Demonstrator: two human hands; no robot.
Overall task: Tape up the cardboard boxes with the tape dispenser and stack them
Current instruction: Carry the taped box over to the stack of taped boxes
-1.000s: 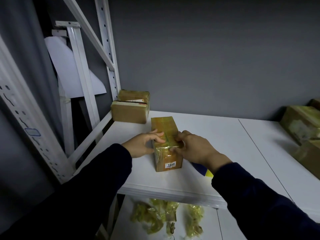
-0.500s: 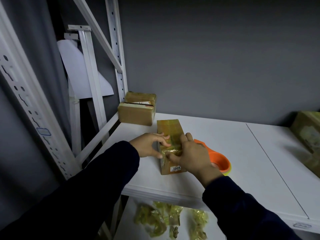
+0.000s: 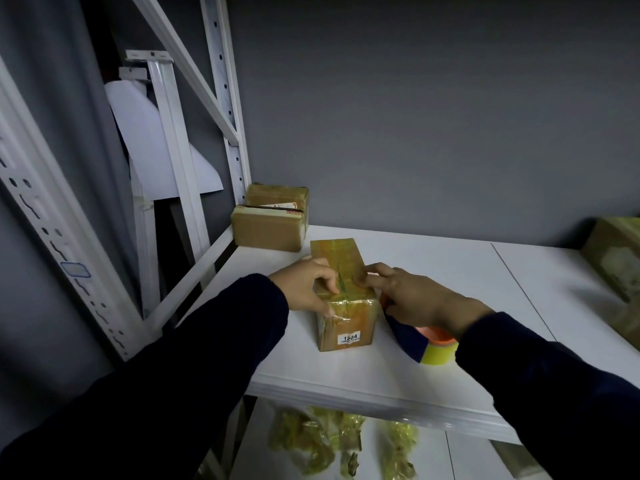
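A small taped cardboard box (image 3: pixel 348 323) with a white label reading 1304 lies on the white shelf (image 3: pixel 433 278). My left hand (image 3: pixel 304 287) holds its left side, thumb and fingers curled over the top edge. My right hand (image 3: pixel 419 296) presses its fingertips on the tape along the box's top right. The tape dispenser (image 3: pixel 429 344), orange and blue with a yellow tape roll, lies just right of the box, partly hidden under my right wrist. Two taped boxes (image 3: pixel 270 220) sit together at the back left corner.
More boxes (image 3: pixel 616 258) stand at the right edge. White rack uprights (image 3: pixel 221 98) rise on the left. Crumpled yellow tape scraps (image 3: pixel 322 441) lie on the lower shelf beneath the front edge.
My right hand slid from the box's front end to the top right. The left hand kept its hold on the box's left side. The camera view shifted slightly.
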